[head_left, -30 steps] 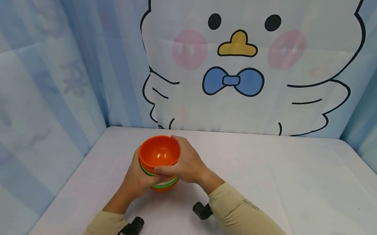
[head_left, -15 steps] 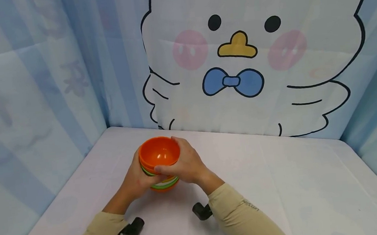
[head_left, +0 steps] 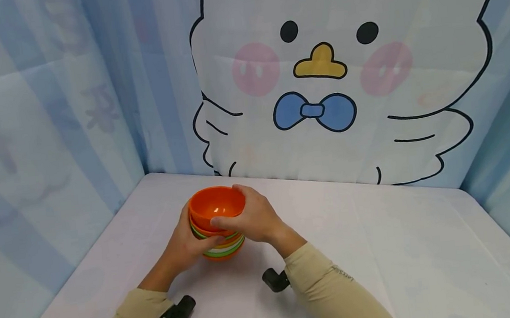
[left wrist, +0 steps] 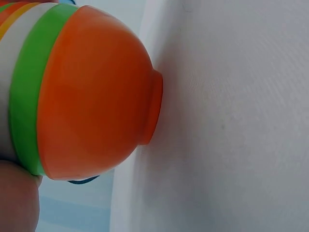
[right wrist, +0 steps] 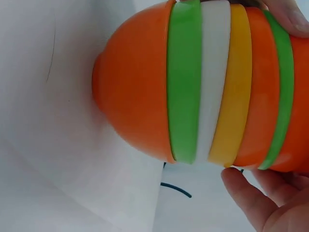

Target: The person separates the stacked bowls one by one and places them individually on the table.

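A stack of nested bowls stands on the white table in the head view, with a plain orange bowl (head_left: 215, 206) on top. My left hand (head_left: 185, 245) grips the stack from the left, its thumb across the front. My right hand (head_left: 253, 218) holds the top orange bowl at its right side, thumb in front and fingers at the far rim. That bowl sits slightly raised above the orange rim under it. Lower down in the right wrist view come a green bowl (right wrist: 183, 82), a white bowl (right wrist: 212, 82), a yellow bowl (right wrist: 236, 82) and an orange bottom bowl (right wrist: 137, 82).
White cloth covers the table (head_left: 383, 249). Behind it hangs a curtain (head_left: 327, 147) printed with a cartoon bird, and blue-striped curtain (head_left: 42, 149) closes the left side. Black wrist mounts (head_left: 180, 308) stick out beneath both sleeves.
The top orange bowl has risen slightly and shifted a little right with my right hand, showing more of the orange rim below. My left hand has stayed on the stack.
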`<state>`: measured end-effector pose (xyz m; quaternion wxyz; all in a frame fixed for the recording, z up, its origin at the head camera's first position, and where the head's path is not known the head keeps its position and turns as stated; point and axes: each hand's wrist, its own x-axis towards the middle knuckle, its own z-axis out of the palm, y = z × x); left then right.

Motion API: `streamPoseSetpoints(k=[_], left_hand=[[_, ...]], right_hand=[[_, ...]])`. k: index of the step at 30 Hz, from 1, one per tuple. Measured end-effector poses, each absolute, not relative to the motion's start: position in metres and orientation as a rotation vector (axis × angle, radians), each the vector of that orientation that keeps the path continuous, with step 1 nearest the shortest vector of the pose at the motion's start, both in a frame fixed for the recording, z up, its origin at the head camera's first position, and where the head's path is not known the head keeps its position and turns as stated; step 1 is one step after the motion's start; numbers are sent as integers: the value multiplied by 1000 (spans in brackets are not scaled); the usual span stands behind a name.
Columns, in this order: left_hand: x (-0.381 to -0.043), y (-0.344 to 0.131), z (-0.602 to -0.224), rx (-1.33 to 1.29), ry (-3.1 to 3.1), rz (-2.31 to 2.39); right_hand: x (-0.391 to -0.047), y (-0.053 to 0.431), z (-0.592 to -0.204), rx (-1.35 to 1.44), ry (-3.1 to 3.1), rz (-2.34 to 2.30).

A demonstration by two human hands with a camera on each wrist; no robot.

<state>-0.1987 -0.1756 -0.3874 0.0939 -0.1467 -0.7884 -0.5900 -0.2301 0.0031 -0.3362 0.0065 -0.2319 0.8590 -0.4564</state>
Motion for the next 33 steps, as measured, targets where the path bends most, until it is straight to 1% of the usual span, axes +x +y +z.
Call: streamPoseSetpoints(k=[10, 14, 18, 20, 33], left_hand=[[-185, -169, -366, -462, -2332, -1755], [-192, -172, -376, -446, -2342, -1741], [-199, -176, -388, -447, -2348, -1722], [-195, -174, -382, -445, -2354, -1724], [-200, -176, -387, -328, -2427, -1731]], right_hand=[[-231, 4, -333, -814, 2708, -1481], [-232, 5, -335, -844, 2720, -1559], [-233, 8, -337, -926, 2757, -1733], [-235, 10, -336, -957, 2766, -1810], [-255, 44, -330, -876, 2870, -1964]])
